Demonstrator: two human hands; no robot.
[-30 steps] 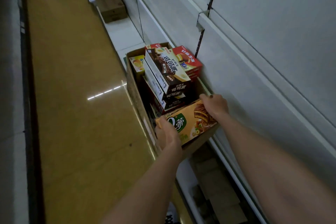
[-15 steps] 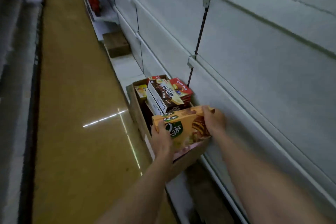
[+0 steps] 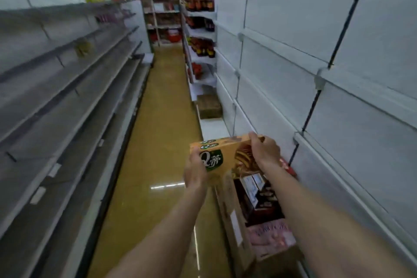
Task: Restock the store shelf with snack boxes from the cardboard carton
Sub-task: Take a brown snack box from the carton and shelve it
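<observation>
Head view, now. Orange snack box [image 3: 222, 158] held up in the air between both hands, clear above the cardboard carton [image 3: 242, 228] that sits low at near right against the base of the right-hand shelving. Left hand [image 3: 195, 172] grips the box's near-left lower corner, thumb over the green logo. Right hand [image 3: 264, 151] curls over the far-right top edge. Both wrapped firmly on the box, nothing else held. Long axis of the box runs left to right, slightly tilted, printed face toward the camera. Bare white shelves [image 3: 338, 79] rise just right of the box, right hand the nearer to them; likely a swing rightward and up to reach a shelf lip. More snack boxes, dark brown [image 3: 259, 196] and pink [image 3: 270, 232], left inside the carton. Grey shelving along the left side, yellow floor [image 3: 158, 142] between, a closed brown crate [image 3: 208, 106] farther down on the right.

Head view, earlier frames. Box just above the carton then, down among the other packs; now lifted well clear and higher. View tipped up from floor and carton to the whole aisle. Grip unchanged.
</observation>
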